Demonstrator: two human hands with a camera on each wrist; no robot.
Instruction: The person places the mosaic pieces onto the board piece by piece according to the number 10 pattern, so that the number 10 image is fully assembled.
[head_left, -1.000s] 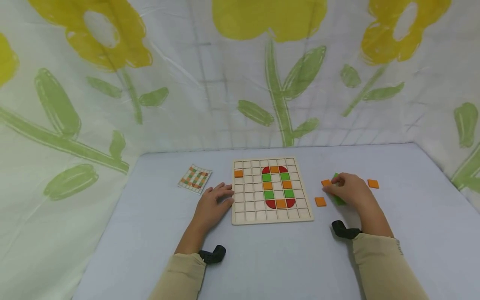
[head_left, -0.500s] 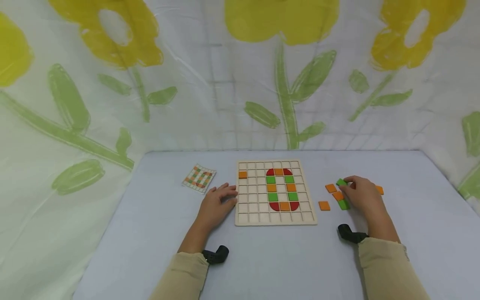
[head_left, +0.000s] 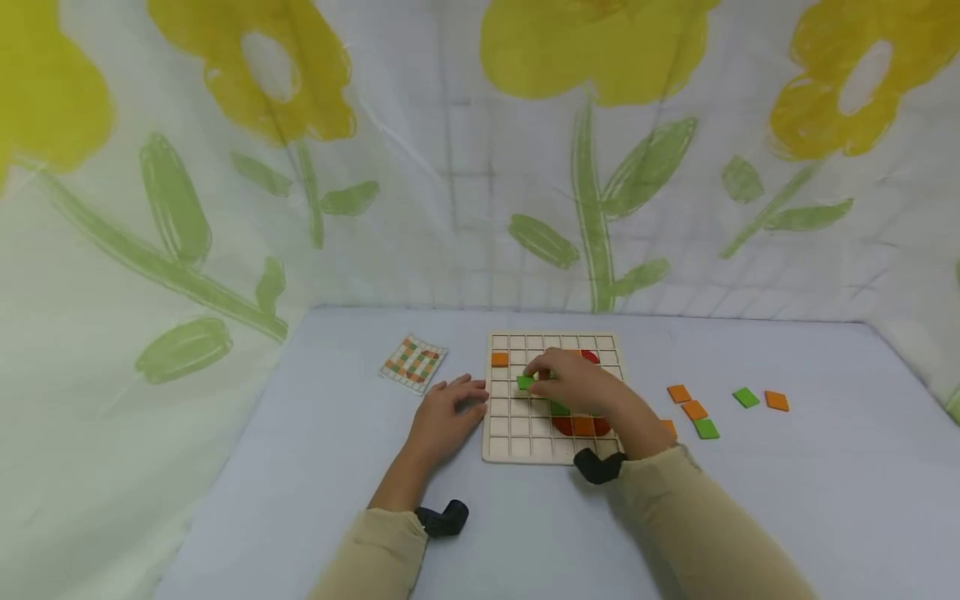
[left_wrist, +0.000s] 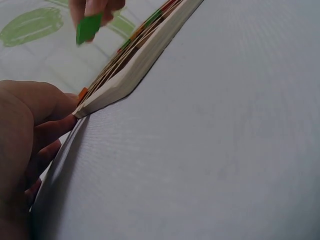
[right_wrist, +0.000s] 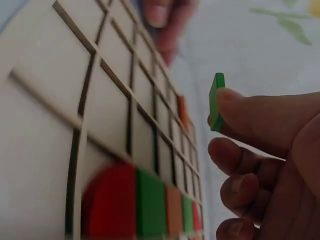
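A wooden grid board (head_left: 510,446) lies on the table, with red, green and orange tiles forming a ring and one orange tile (head_left: 499,360) at its left. My right hand (head_left: 573,382) hovers over the board's left-middle cells and pinches a green square tile (head_left: 525,382), also seen as the green tile (right_wrist: 216,101) and green tile (left_wrist: 88,27). My left hand (head_left: 448,410) rests flat on the table with its fingers touching the board's left edge (left_wrist: 115,90).
Loose orange tiles (head_left: 679,393) and green tiles (head_left: 706,428) lie on the table right of the board. A small patterned card (head_left: 413,362) lies left of the board. A flowered cloth backdrop (head_left: 480,150) surrounds the table.
My right hand picked up a green tile from the loose pile at the right and carried it left over the board. The left hand stayed at the board's edge.
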